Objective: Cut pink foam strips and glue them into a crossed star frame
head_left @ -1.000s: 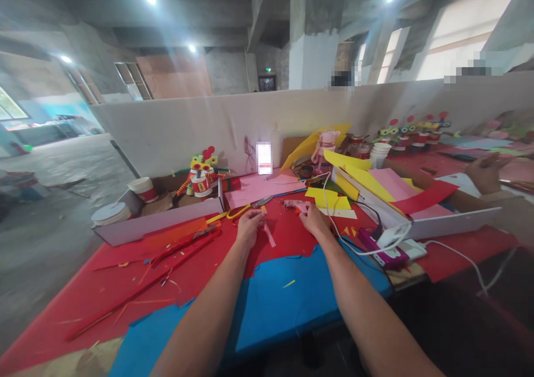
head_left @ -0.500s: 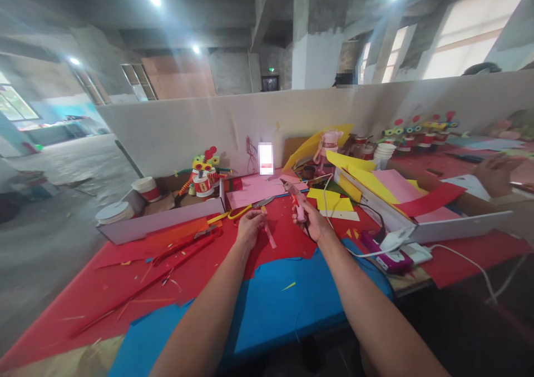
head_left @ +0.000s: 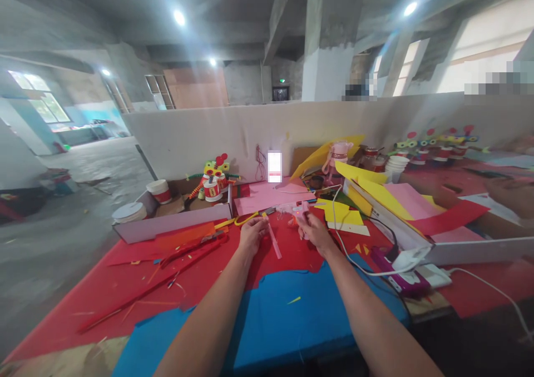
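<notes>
My left hand (head_left: 252, 236) pinches the upper end of a narrow pink paper strip (head_left: 274, 241), which hangs down over the red sheet (head_left: 233, 266). Wrapped around the handle of a pink hot glue gun (head_left: 299, 212) is my right hand (head_left: 315, 232). The gun lies level in the air, its nozzle pointing left, close above my left fingertips; whether it touches the strip I cannot tell. Just behind my left hand are yellow-handled scissors (head_left: 247, 219). A pink sheet (head_left: 261, 199) lies farther back.
At the left, a white box (head_left: 175, 221) holds a paper-cup robot figure (head_left: 212, 188). On the right are a paper-filled box (head_left: 471, 253), a purple power strip (head_left: 400, 271) and a white cable (head_left: 339, 235). Blue material (head_left: 287, 316) covers the front edge. Another person's hand is blurred at far right.
My right hand has turned the glue gun from tilted upward to level, bringing its nozzle nearer my left fingers. The left hand keeps its pinch on the strip. The whole view has shifted slightly.
</notes>
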